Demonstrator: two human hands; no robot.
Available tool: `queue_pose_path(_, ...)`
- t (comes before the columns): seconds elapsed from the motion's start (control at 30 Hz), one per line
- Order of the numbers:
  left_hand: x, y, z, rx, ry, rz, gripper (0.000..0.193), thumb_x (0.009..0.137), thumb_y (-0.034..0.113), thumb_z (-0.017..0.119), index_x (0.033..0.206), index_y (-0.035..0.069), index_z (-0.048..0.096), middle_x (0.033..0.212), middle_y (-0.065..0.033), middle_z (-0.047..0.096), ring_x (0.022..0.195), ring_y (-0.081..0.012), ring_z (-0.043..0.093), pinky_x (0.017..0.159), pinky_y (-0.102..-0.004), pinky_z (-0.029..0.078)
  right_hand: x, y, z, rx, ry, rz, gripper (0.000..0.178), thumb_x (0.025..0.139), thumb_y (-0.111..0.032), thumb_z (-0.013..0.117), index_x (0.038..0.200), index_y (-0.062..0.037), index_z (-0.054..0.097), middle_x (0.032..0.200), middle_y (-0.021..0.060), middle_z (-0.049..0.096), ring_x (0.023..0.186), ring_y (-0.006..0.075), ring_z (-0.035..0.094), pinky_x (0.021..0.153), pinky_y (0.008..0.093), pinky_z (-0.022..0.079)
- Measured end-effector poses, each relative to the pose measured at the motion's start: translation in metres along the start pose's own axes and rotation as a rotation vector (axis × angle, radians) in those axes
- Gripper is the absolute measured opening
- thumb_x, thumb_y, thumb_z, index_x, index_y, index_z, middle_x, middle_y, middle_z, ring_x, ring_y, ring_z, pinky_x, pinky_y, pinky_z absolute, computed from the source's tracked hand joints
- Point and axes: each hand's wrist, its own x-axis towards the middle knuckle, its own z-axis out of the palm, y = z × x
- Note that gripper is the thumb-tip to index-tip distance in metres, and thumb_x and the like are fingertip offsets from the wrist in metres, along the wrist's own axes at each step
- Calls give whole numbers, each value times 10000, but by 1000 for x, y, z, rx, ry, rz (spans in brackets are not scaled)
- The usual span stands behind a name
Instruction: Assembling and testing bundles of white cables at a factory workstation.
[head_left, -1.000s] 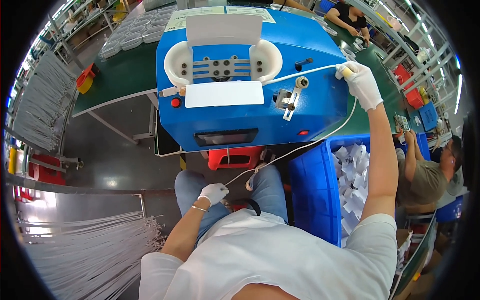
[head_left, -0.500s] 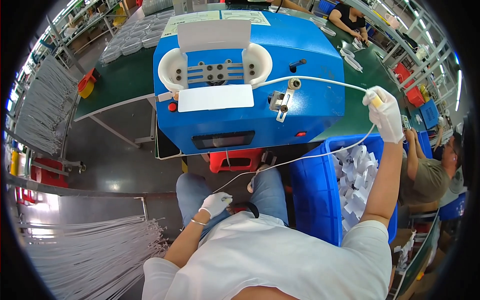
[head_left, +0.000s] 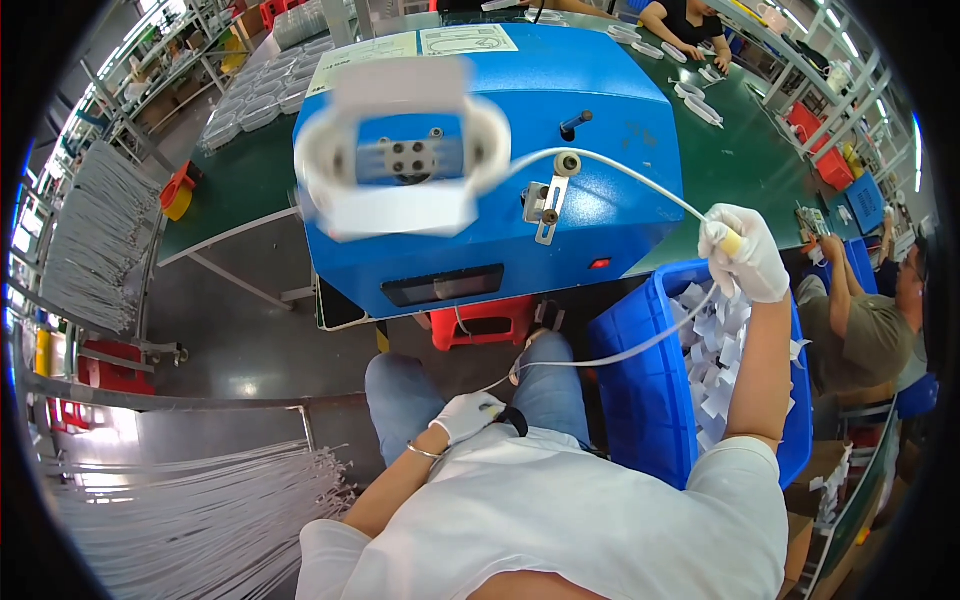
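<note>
A white cable (head_left: 640, 178) runs from the white winding head (head_left: 400, 205) of a blue machine (head_left: 600, 100) past a small guide roller (head_left: 567, 163) to my right hand (head_left: 745, 252). That gloved hand is closed round the cable, with a pale yellow band on a finger. Below it the cable sags across the blue bin and over my legs towards my lap. My left hand (head_left: 468, 417), gloved too, rests on my lap with curled fingers, close to the cable's lower stretch and a black curved strap (head_left: 514, 420). What it grips, if anything, is hidden. Motion blurs the winding head.
A blue bin (head_left: 640, 370) full of white paper scraps stands at my right. Bundles of white cables (head_left: 190, 510) hang on a rack at my left. A red stool (head_left: 480, 322) is under the machine. Coiled cables lie on the green table (head_left: 770, 170); co-workers sit beyond.
The winding head has gone from sharp to blurred and turned. My right hand has moved slightly left and down with the cable. My left hand has shifted right across my lap.
</note>
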Motion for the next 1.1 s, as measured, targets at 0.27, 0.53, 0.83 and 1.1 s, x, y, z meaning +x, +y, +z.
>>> queue_pose_path(0.27, -10, 8, -13, -108, -13, -143, 284, 896, 250, 534, 1068, 65, 663, 1055, -125, 659, 957, -286, 625, 864, -330, 476, 1, -1, 6, 22, -15, 17, 307, 906, -255, 584, 724, -11, 544, 512, -4, 494, 321, 71, 454, 337, 178, 275)
queue_pose_path(0.53, -5, 22, -14, -79, -37, -84, 269, 899, 198, 565, 1110, 56, 652, 1004, -117, 664, 848, -190, 643, 789, -279, 498, 8, -9, 22, 53, -47, 25, 344, 891, -285, 610, 704, -9, 521, 509, -13, 473, 318, 77, 469, 333, 167, 268)
queue_pose_path(0.83, -14, 67, -63, 26, -201, -28, 374, 899, 303, 558, 1195, 80, 609, 1083, -115, 653, 954, -213, 633, 843, -298, 485, 10, -10, 31, 78, -126, -8, 300, 900, -269, 614, 754, -9, 578, 632, 9, 566, 327, 71, 472, 353, 168, 334)
queue_pose_path(1.1, -64, 153, -187, 293, -413, 134, 494, 858, 380, 625, 1239, 70, 569, 1114, -109, 646, 978, -220, 628, 851, -321, 489, 19, -30, 57, -13, -37, -88, 301, 915, -271, 599, 753, -20, 563, 643, 9, 550, 471, 42, 436, 433, 172, 330)
